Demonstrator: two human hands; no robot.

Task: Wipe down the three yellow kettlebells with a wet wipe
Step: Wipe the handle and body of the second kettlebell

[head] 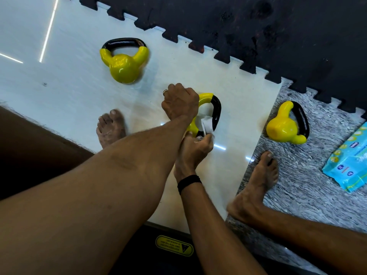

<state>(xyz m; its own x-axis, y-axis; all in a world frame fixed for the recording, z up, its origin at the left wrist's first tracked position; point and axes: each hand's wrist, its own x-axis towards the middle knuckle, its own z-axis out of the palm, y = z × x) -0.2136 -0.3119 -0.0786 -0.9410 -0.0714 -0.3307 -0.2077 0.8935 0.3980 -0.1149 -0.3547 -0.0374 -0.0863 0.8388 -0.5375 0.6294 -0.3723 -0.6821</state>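
Note:
Three yellow kettlebells with black handles lie on the floor. The left kettlebell (pixel 123 68) and the right kettlebell (pixel 282 128) lie untouched on their sides. My left hand (pixel 179 104) grips the body of the middle kettlebell (pixel 217 112) from above and hides most of it. My right hand (pixel 195 148), with a black band on the wrist, pinches a white wet wipe (pixel 207 126) against the near end of that kettlebell's handle, where black meets yellow.
A blue pack of wet wipes (pixel 353 161) lies on the grey marbled floor (pixel 317 191) at the right. Black interlocking foam mats (pixel 258 26) border the white tile (pixel 59 86) at the back. My bare feet flank the middle kettlebell. A black base with a yellow sticker (pixel 174 246) sits below.

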